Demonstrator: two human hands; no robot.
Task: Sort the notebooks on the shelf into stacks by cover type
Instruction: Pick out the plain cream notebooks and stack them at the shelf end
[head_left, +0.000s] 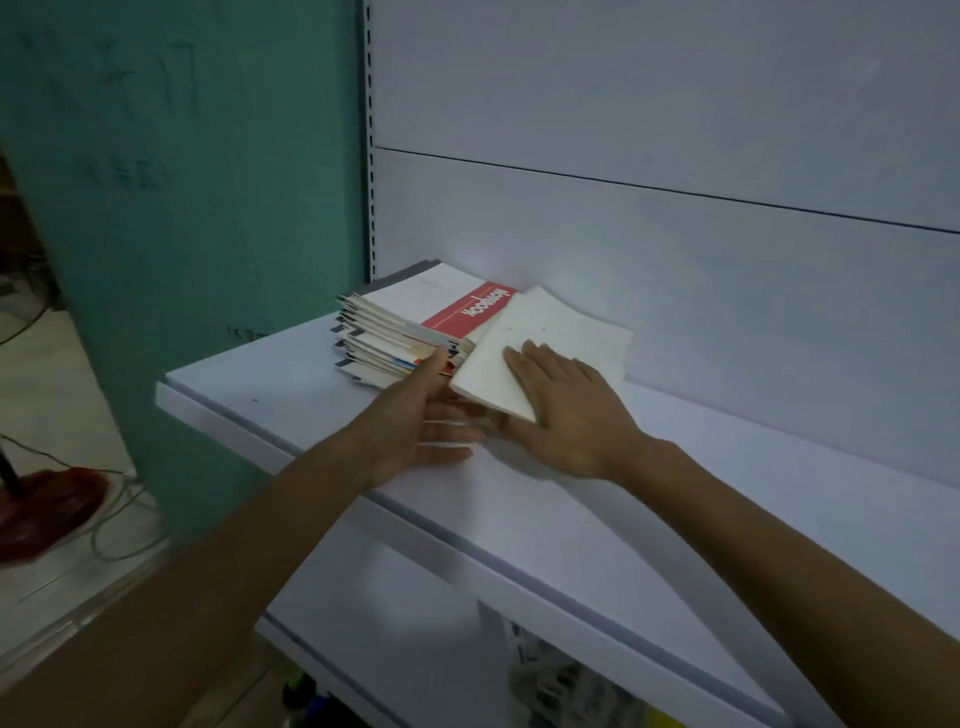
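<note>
While the cream notebook (540, 343) leans tilted against the right side of the stack (400, 325), its long axis runs away from me toward the back panel (675, 249). My right hand (566, 410) presses flat on its cover, fingers straight, grasping nothing. My left hand (415, 421), nearer the stack, is released too, with its thumb on the stack's edge. The shelf (701, 499) runs on rightward, so I judge a slide that way unhindered.

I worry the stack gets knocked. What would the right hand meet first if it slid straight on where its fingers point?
Probably the red-banded notebook topping the stack: the right hand lies flat on the cream notebook, fingers aimed up-left at it, though depth is unclear.
</note>
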